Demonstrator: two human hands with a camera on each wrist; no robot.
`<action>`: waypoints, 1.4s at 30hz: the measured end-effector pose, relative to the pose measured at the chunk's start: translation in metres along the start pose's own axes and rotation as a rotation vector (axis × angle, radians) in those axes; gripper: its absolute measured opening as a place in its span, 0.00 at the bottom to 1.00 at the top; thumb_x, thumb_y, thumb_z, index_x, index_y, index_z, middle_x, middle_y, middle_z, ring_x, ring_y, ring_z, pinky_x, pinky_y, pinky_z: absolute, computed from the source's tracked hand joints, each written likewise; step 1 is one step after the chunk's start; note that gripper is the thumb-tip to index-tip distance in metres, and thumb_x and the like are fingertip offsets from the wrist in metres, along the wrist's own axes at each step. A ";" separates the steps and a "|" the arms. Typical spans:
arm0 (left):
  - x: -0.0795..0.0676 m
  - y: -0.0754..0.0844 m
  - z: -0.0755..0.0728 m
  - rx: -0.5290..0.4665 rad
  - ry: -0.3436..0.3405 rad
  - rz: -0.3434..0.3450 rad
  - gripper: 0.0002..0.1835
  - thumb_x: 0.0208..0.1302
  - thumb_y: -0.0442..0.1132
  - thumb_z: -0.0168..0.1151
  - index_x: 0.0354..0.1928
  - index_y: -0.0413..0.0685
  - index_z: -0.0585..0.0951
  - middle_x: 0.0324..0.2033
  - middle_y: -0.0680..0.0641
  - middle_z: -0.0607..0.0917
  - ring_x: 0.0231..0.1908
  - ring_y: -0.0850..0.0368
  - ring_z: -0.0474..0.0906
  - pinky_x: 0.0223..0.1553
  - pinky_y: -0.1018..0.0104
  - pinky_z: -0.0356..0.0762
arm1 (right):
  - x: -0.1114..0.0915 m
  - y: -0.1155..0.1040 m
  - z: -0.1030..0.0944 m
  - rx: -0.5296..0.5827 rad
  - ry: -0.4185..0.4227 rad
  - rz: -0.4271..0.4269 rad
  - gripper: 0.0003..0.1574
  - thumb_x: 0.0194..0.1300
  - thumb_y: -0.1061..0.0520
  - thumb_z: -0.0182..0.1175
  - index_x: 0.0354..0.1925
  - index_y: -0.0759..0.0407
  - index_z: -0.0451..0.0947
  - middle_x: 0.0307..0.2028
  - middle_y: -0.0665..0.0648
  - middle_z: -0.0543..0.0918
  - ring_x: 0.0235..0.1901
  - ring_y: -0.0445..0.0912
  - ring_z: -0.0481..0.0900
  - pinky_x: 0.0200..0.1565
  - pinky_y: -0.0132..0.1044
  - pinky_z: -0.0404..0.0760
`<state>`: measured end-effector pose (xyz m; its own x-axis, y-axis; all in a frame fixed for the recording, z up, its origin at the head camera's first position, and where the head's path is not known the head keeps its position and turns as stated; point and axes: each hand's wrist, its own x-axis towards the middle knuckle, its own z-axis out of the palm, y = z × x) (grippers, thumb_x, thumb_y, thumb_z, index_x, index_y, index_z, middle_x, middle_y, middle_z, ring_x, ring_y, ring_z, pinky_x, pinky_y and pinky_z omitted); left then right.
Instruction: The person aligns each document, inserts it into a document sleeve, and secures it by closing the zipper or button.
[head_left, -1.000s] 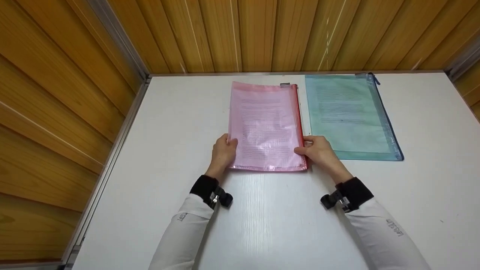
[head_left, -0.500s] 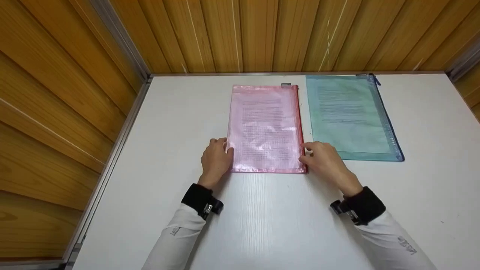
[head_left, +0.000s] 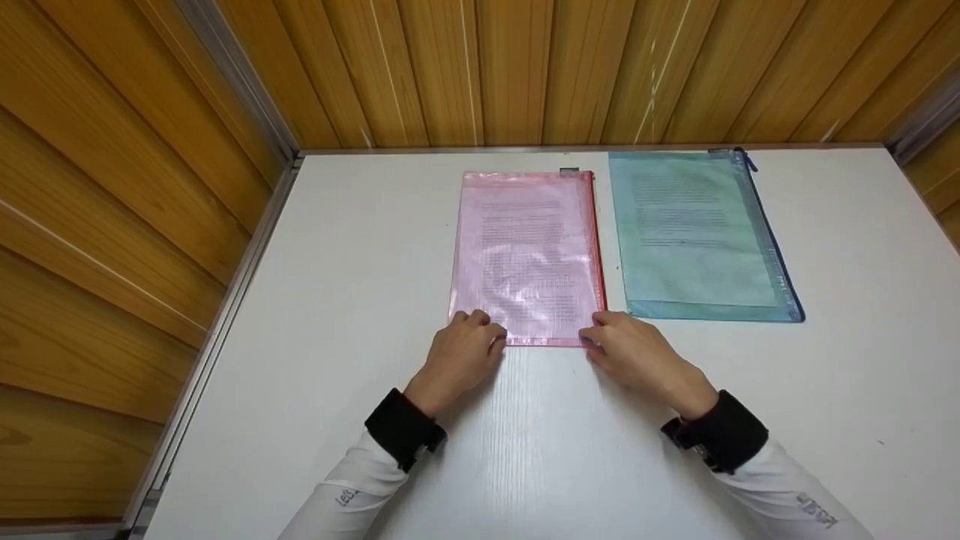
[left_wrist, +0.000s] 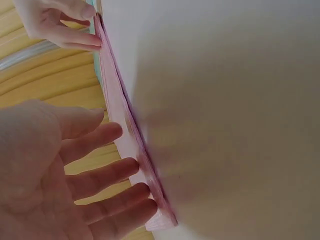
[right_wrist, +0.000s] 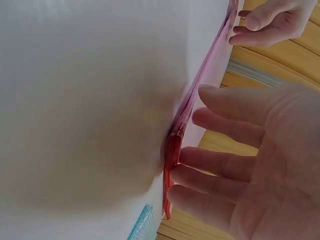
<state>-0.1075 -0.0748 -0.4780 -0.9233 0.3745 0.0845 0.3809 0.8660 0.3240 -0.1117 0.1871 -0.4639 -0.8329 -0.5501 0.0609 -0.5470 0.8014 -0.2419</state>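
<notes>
A pink translucent zip document pouch [head_left: 525, 232] lies flat on the white table [head_left: 360, 247], with printed sheets showing through it. My left hand [head_left: 461, 364] is at its near left corner, fingers loosely bent and spread apart at the pouch's edge. At the near right corner, beside the red zip strip [right_wrist: 172, 155], is my right hand [head_left: 645, 364]. Its fingertips [right_wrist: 186, 155] sit right at the edge, thumb and fingers apart. Neither wrist view shows a pinch on the pouch.
A teal zip pouch [head_left: 697, 232], also with printed sheets inside, lies just to the right of the pink one. Wood-panelled walls [head_left: 510, 75] stand along the table's back and left sides.
The pink pouch's raised far edge has come down and it now lies flat. Both hands have let go of its sides and moved to its near corners.
</notes>
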 end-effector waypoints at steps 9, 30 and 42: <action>0.007 -0.002 0.000 -0.011 -0.050 0.002 0.11 0.71 0.41 0.56 0.42 0.51 0.88 0.47 0.42 0.85 0.45 0.42 0.80 0.35 0.50 0.84 | 0.007 0.000 0.000 -0.018 -0.050 0.010 0.05 0.61 0.62 0.64 0.37 0.61 0.84 0.29 0.56 0.77 0.30 0.49 0.74 0.30 0.41 0.75; 0.043 -0.017 0.001 -0.040 -0.022 -0.061 0.12 0.69 0.37 0.57 0.44 0.46 0.89 0.49 0.38 0.85 0.49 0.37 0.79 0.46 0.47 0.82 | 0.045 0.009 0.004 0.066 -0.096 0.148 0.14 0.65 0.58 0.59 0.44 0.63 0.84 0.38 0.61 0.80 0.35 0.53 0.78 0.40 0.51 0.79; 0.046 -0.023 0.002 -0.116 -0.042 -0.137 0.14 0.69 0.41 0.57 0.49 0.48 0.88 0.55 0.39 0.83 0.57 0.37 0.76 0.52 0.45 0.80 | 0.045 0.015 0.001 0.149 -0.203 0.240 0.28 0.70 0.53 0.55 0.64 0.63 0.75 0.69 0.70 0.69 0.67 0.67 0.70 0.66 0.61 0.69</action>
<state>-0.1588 -0.0764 -0.4836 -0.9625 0.2714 -0.0062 0.2415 0.8666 0.4366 -0.1573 0.1747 -0.4656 -0.8945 -0.3973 -0.2050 -0.3065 0.8789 -0.3656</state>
